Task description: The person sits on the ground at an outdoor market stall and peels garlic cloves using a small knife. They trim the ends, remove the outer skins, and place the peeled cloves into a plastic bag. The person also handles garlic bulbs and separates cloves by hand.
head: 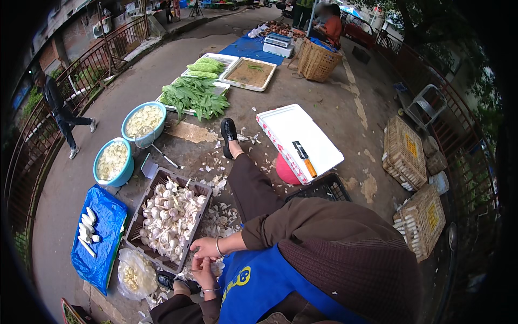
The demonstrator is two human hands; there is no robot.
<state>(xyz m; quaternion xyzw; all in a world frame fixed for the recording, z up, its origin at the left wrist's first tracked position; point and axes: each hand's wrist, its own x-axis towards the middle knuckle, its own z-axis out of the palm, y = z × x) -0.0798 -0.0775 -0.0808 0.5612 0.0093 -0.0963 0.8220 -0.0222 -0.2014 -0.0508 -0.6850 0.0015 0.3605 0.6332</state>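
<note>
My right hand (207, 248), a bangle on its wrist, is bent over the near edge of a brown plastic crate (195, 239) full of garlic bulbs (170, 216). Just below it, my left hand (204, 273) almost meets it, fingers curled up. Something thin may lie between the fingers; what they hold is too small to tell. Beneath and beside the hands, garlic skins (220, 218) litter the ground. Left of my left hand, a clear plastic bag (136, 273) contains peeled garlic cloves (130, 278). A blue apron (259, 279) covers my lap.
Peeled white stalks (88, 227) lie on blue plastic (99, 202). Two blue basins (128, 172) hold pale slices; a wire skimmer (145, 137) leans nearby. An orange-handled knife (305, 158) rests on a white foam box (291, 121). Leafy greens (196, 97), wicker crates (404, 152) and a walking person (58, 103) are farther out.
</note>
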